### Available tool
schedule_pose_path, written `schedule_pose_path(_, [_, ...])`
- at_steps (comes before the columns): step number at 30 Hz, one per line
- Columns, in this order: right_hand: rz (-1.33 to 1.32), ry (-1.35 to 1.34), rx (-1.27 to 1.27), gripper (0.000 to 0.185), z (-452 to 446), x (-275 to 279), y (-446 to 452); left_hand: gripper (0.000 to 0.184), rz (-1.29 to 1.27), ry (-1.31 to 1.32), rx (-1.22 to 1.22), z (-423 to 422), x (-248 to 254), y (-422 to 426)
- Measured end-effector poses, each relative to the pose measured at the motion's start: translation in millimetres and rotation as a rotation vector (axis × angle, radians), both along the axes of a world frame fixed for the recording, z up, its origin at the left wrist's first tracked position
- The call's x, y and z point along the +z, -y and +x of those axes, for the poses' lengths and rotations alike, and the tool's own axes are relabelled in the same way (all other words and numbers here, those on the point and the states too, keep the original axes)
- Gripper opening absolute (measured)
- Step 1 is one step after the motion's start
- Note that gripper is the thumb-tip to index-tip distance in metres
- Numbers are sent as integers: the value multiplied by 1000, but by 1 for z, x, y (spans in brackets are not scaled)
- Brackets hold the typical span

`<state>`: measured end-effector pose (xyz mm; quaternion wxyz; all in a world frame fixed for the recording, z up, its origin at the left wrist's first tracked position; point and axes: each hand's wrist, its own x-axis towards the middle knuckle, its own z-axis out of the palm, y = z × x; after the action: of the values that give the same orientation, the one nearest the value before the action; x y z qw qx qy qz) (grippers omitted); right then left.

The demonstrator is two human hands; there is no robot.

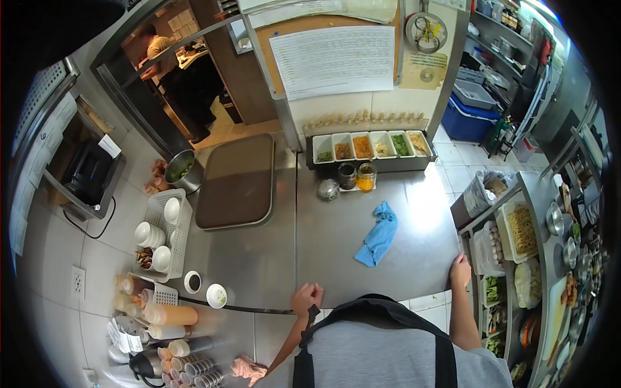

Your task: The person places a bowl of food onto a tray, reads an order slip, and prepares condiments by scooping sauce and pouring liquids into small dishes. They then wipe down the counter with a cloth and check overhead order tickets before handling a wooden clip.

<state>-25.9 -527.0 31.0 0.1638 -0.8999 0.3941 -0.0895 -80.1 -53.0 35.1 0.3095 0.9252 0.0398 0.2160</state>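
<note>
My left hand (pixel 307 299) rests on the front edge of the steel counter (pixel 330 258), its fingers curled in and nothing visible in them. At the counter's right side, my right hand (pixel 460 271) is closed around the edge. A crumpled blue cloth (pixel 378 236) lies on the counter between and beyond both hands, touched by neither. Left of my left hand stand a white bowl (pixel 217 296) with something pale green in it and a small bowl of dark liquid (pixel 193 282).
A brown tray (pixel 236 181) lies at the back left, beside a steel pot (pixel 184 170) and a basket of white bowls (pixel 182 249). Garnish containers (pixel 362 147) and jars (pixel 366 177) line the back. Bottles (pixel 170 315) stand left. A person (pixel 160 46) is beyond the opening.
</note>
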Motion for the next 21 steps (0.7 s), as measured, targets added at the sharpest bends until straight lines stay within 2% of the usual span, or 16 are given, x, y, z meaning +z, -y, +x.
schedule_pose_path(21, [8, -28, -3, 46, -1, 7, -4, 28, 9, 63, 10, -2, -4, -1])
